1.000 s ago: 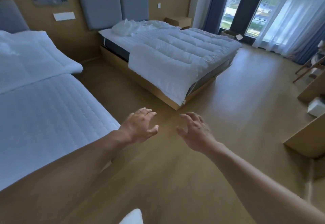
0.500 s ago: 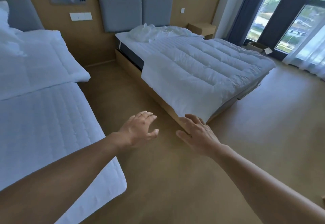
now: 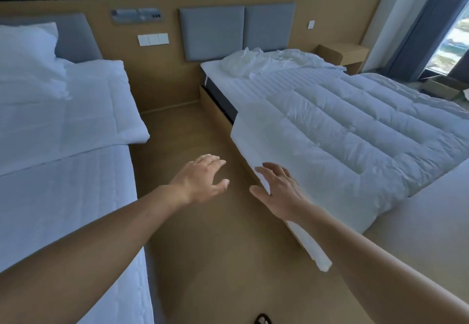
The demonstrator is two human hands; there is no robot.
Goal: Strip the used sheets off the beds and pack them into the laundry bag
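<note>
Sheets (image 3: 256,63) beyond outstretched, splay-fingered hands (image 3: 200,180) (image 3: 280,192)

We see two grey headboard pads (image 3: 213,32) on the wood wall panel (image 3: 157,77), with white switches (image 3: 153,39) left of them. Wooden nightstand (image 3: 342,54) near the blue curtain (image 3: 418,24); cardboard box (image 3: 442,88) on the floor (image 3: 203,247).

Two beds (image 3: 63,209) (image 3: 256,87), two quilts (image 3: 96,110) (image 3: 355,133), two hands (image 3: 200,179) (image 3: 281,191)

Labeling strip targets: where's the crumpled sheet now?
Head view, upper right: crumpled sheet bunched at the right bed's head end, under the grey headboard panels, beyond the duvet.
</note>
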